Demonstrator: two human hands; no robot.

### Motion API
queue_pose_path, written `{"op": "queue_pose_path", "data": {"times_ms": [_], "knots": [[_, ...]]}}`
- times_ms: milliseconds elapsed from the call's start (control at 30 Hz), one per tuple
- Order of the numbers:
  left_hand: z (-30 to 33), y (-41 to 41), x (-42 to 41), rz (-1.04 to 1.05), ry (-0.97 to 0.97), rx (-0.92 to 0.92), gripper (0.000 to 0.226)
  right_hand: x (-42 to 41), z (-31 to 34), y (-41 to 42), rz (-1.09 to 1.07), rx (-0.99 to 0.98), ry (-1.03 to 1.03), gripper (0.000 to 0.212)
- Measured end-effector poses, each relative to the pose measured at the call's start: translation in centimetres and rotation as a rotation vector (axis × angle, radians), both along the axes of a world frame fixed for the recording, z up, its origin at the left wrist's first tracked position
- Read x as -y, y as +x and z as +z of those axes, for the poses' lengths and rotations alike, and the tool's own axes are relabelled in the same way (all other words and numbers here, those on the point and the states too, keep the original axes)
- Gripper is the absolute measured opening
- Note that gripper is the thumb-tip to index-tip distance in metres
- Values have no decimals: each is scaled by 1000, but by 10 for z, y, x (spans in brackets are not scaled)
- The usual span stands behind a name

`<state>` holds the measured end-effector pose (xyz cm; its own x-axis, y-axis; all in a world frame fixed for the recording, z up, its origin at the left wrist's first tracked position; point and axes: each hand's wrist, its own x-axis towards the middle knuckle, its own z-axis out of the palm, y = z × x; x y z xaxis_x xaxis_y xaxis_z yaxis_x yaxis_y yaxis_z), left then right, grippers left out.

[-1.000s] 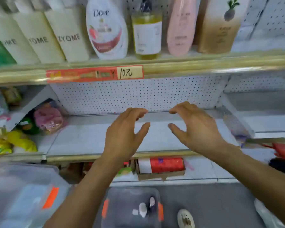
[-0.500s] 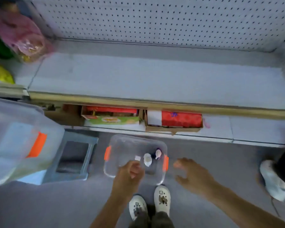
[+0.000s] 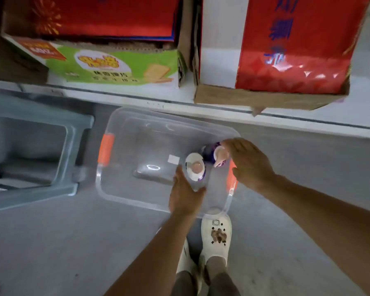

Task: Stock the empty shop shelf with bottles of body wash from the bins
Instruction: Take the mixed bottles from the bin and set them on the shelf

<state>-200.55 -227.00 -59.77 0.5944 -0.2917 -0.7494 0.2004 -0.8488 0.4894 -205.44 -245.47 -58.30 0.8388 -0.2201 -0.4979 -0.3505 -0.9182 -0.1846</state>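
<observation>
A clear plastic bin (image 3: 124,189) with orange handles stands on the grey floor. Two bottles stand upright in its right half, seen from above: a white one with a pink cap (image 3: 194,166) and a dark purple one with a pale pink cap (image 3: 209,153). My left hand (image 3: 185,194) reaches into the bin, its fingers spread just below the white bottle, touching or nearly touching it. My right hand (image 3: 249,163) hovers with fingers extended beside the purple bottle's cap, over the bin's right edge. Neither hand grips a bottle. The shop shelf being stocked is out of view.
A grey-blue bin lid or tray (image 3: 34,150) lies on the floor to the left. The lowest shelf (image 3: 308,118) above holds a green biscuit carton (image 3: 115,67) and a red-and-white carton (image 3: 286,50). My white shoes (image 3: 216,238) stand just behind the bin.
The view has dropped from the shelf to the floor bin and come much closer. Both hands have gone down from the shelf into the bin, reaching the two bottles.
</observation>
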Motion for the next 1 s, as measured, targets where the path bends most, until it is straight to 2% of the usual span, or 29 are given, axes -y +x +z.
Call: {"op": "queue_pose_path", "data": {"times_ms": [33,100,167,267,400,500,600,700,833,1000], "knots": [[-16,-1,3,-12,-21,33,96,7,-17,4,92,49,-35,78],[-45,-5,8,-20,-54,95,101,19,-42,12,242,15,-58,81],[-66,-8,10,2,-63,142,103,26,-55,25,341,-78,-81,76],[-83,-9,15,38,-58,204,107,31,-66,37,525,-46,-217,70],[-89,-10,30,116,-99,283,98,38,-77,32,556,69,-162,56],[-83,-6,34,174,-137,321,78,42,-77,35,573,47,-144,52],[-74,8,26,147,-174,299,74,35,-68,43,598,63,-122,44],[-53,25,11,95,-188,244,75,28,-45,48,453,120,17,45],[1,41,-10,170,-231,112,75,25,15,51,-46,77,343,51],[96,64,-37,211,-282,60,71,33,116,60,-381,122,626,44]]}}
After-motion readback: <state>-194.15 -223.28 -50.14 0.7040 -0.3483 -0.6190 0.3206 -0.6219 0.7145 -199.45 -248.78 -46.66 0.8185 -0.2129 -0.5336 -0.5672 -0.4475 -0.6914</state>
